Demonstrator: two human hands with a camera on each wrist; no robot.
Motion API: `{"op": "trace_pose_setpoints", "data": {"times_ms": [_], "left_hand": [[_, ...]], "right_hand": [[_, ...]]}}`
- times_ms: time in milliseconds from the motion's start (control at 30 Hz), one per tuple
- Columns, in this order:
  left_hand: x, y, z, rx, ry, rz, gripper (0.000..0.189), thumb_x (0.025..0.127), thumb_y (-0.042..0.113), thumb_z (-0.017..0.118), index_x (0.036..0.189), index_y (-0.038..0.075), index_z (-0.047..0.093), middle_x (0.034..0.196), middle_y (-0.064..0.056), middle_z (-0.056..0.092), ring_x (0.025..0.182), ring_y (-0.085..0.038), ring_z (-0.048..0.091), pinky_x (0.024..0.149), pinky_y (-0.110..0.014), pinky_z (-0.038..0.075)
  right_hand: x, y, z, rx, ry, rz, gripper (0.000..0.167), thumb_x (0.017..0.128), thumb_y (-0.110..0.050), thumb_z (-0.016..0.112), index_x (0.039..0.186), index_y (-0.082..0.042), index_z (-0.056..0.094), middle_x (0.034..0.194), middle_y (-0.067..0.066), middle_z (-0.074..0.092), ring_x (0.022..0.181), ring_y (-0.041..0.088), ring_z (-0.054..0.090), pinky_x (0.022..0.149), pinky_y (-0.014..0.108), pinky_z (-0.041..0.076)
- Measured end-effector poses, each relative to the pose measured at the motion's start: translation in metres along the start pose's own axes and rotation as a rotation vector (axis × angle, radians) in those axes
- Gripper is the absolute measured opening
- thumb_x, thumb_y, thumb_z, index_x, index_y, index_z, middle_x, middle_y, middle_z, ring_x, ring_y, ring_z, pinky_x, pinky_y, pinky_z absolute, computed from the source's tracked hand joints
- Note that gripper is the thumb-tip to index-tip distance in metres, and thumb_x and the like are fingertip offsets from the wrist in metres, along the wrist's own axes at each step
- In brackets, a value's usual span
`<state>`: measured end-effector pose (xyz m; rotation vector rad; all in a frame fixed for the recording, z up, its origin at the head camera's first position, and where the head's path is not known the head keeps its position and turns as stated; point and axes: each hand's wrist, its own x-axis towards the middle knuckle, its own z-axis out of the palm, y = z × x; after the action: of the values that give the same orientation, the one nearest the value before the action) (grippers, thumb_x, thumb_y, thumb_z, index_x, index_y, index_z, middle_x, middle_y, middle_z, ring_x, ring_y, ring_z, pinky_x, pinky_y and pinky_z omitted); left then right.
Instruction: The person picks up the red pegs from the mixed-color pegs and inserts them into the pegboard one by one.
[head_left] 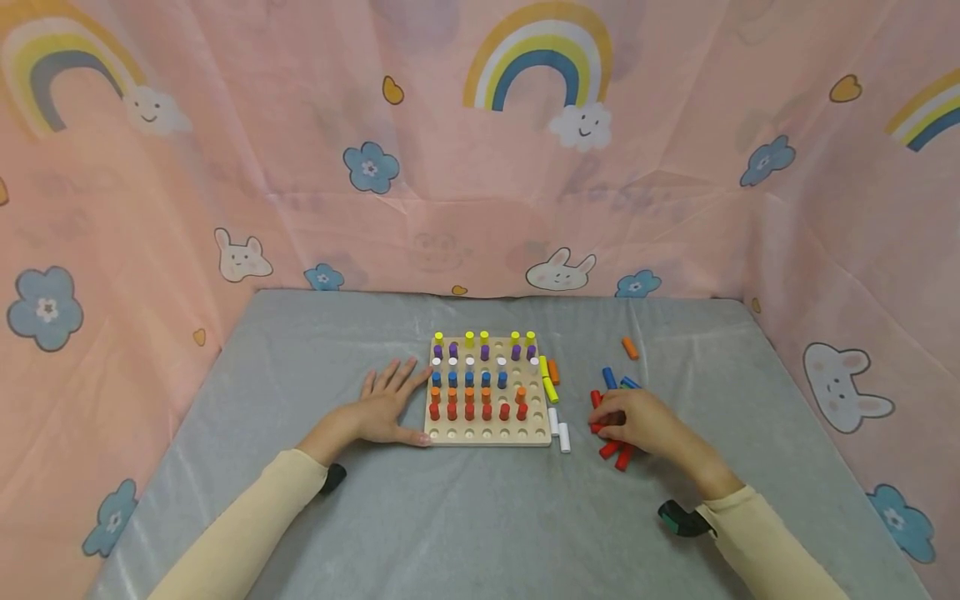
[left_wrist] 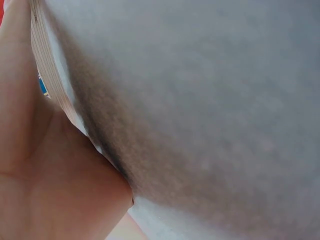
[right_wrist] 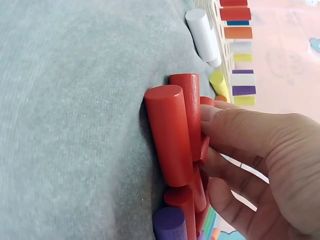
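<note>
A wooden pegboard (head_left: 480,442) lies on the table, its pegs standing in rows of yellow, purple, white, blue, orange and red. My left hand (head_left: 386,408) is spread flat at the board's left side, thumb and fingers touching its edge. On the right, my right hand (head_left: 637,418) reaches into a pile of loose pegs and pinches a red peg between thumb and fingers. In the right wrist view, another red peg (right_wrist: 169,135) lies in front of the fingertips, with a purple peg (right_wrist: 170,225) lower down. Part of the pile is hidden under the hand.
Beside the board's right edge lie loose yellow pegs (head_left: 551,390), an orange peg (head_left: 553,372) and white pegs (head_left: 564,437). Blue pegs (head_left: 609,378) and a lone orange peg (head_left: 630,347) lie beyond my right hand. Patterned pink cloth (head_left: 480,208) surrounds the grey-covered table (head_left: 337,333).
</note>
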<state>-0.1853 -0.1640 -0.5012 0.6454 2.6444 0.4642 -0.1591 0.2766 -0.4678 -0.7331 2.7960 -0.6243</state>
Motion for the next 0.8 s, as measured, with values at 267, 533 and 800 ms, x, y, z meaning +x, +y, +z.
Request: {"op": "trace_pose_setpoints", "data": {"times_ms": [267,533,800], "left_hand": [[-0.001,0.002,-0.003,-0.001,-0.009,0.000,0.120,0.074,0.075,0.068,0.161,0.026,0.001,0.169,-0.011,-0.010,0.155,-0.039,-0.014,0.118,-0.069,-0.006],[-0.004,0.004,-0.005,-0.002,-0.012,-0.006,0.119,0.075,0.073,0.069,0.161,0.026,0.001,0.169,-0.011,-0.010,0.155,-0.039,-0.013,0.118,-0.069,-0.006],[-0.002,0.002,-0.001,-0.009,-0.003,-0.005,0.119,0.075,0.071,0.070,0.161,0.026,0.002,0.169,-0.010,-0.009,0.155,-0.038,-0.013,0.118,-0.069,-0.005]], "right_hand": [[0.003,0.000,-0.003,0.023,0.002,0.001,0.013,0.083,-0.016,0.079,0.094,-0.023,0.078,0.088,-0.010,0.065,0.080,0.007,0.054,0.071,0.022,0.048],[0.008,-0.007,-0.007,0.045,0.042,0.006,0.015,0.084,-0.018,0.079,0.098,-0.023,0.078,0.090,-0.010,0.067,0.081,0.011,0.054,0.071,0.023,0.047],[0.012,-0.017,-0.005,0.110,0.093,-0.029,0.018,0.084,-0.018,0.079,0.102,-0.018,0.077,0.092,-0.010,0.072,0.081,0.004,0.058,0.074,0.025,0.052]]}}
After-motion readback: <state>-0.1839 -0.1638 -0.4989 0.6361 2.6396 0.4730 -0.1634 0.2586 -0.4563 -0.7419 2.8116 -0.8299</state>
